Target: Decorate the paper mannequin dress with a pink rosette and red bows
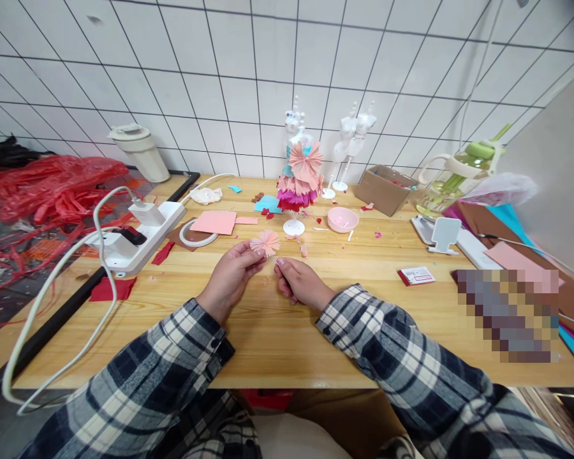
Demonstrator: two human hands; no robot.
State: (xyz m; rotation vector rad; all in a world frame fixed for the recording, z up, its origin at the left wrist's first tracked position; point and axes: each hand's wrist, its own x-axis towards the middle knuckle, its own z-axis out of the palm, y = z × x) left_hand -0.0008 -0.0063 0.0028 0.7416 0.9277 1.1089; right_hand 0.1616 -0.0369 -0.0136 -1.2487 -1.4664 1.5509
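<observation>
Left grip (232,271) pinching pink paper rosette (264,242) just above wooden counter (268,331); right grip (299,280) beside it, fingertips nipped together, contents too small to tell. Beyond: pink bowl (343,219), contents unseen, open cardboard box (384,189), white tiled wall (249,76).

A pale pink pleated paper rosette (264,241), a pink bowl (342,218), black-and-white plaid sleeves (377,331), a light wooden table (277,325).
</observation>
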